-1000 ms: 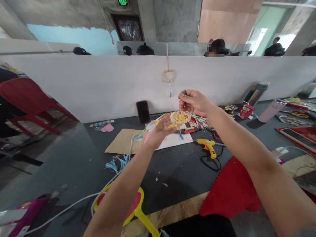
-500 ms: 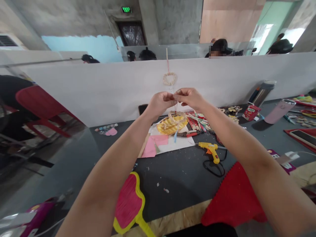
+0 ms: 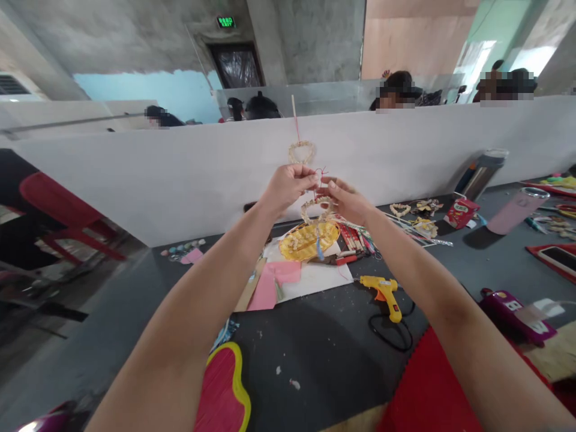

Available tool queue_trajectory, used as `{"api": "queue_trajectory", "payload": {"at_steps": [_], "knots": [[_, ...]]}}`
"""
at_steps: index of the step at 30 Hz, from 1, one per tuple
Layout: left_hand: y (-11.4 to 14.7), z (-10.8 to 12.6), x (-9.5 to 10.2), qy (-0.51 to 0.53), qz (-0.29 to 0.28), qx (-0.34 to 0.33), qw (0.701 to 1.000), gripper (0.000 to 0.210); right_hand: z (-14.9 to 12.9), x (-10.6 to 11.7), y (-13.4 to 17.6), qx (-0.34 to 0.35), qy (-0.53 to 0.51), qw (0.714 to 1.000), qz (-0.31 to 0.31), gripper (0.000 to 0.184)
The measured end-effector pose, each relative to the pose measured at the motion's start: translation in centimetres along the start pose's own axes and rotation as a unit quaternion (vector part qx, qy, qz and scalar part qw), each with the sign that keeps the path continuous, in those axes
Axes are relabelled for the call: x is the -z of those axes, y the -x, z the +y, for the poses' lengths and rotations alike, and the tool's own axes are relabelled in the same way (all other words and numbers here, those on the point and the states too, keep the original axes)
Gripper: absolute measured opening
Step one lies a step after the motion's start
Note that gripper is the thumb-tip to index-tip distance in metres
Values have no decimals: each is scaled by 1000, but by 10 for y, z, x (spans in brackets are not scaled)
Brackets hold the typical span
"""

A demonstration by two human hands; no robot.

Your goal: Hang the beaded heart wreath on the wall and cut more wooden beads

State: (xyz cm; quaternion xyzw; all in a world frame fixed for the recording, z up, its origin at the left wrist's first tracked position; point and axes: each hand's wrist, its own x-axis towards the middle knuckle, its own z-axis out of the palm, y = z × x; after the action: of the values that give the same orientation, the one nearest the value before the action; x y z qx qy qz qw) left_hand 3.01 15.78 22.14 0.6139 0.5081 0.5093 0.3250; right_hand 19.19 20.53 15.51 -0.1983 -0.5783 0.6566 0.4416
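Note:
My left hand is raised before the white partition, its thumb and fingers pinching a thin red cord with a loop and loose ends on top. Close by on the right, my right hand has its fingers curled at the same cord, just below the loop. A pale beaded-looking ring hangs from the cord under my hands, partly covered by my right fingers. Behind, a similar heart-shaped ring hangs by a red string from a stick at the partition. A yellow woven tray with pale pieces lies below.
On the dark table are a yellow glue gun with a black cable, pliers, pink paper, a red drink carton and a pink tumbler. A pink-and-yellow heart-shaped piece lies near me. People sit beyond the partition.
My hands have parted slightly; the right one has slid lower along the cord. Loose cord ends now show above the fingers, and the ring hangs free above the tray. The view has shifted a little.

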Motion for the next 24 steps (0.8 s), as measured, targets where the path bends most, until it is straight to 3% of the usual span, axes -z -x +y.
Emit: {"api": "queue_trajectory", "payload": {"at_steps": [5,11,16,24], "knots": [[-27,7,5,-15,0,-29,999,13,33,9,-13,-38,-53,997,-52,45],[-59,14,14,-33,26,-38,998,9,46,4,-38,-44,-83,995,-23,40],[-85,24,27,-68,74,-37,994,11,37,3,-60,-22,-103,994,-7,36],[-145,48,48,-175,154,-118,965,16,-2,-3,-114,55,-87,992,72,38]]}}
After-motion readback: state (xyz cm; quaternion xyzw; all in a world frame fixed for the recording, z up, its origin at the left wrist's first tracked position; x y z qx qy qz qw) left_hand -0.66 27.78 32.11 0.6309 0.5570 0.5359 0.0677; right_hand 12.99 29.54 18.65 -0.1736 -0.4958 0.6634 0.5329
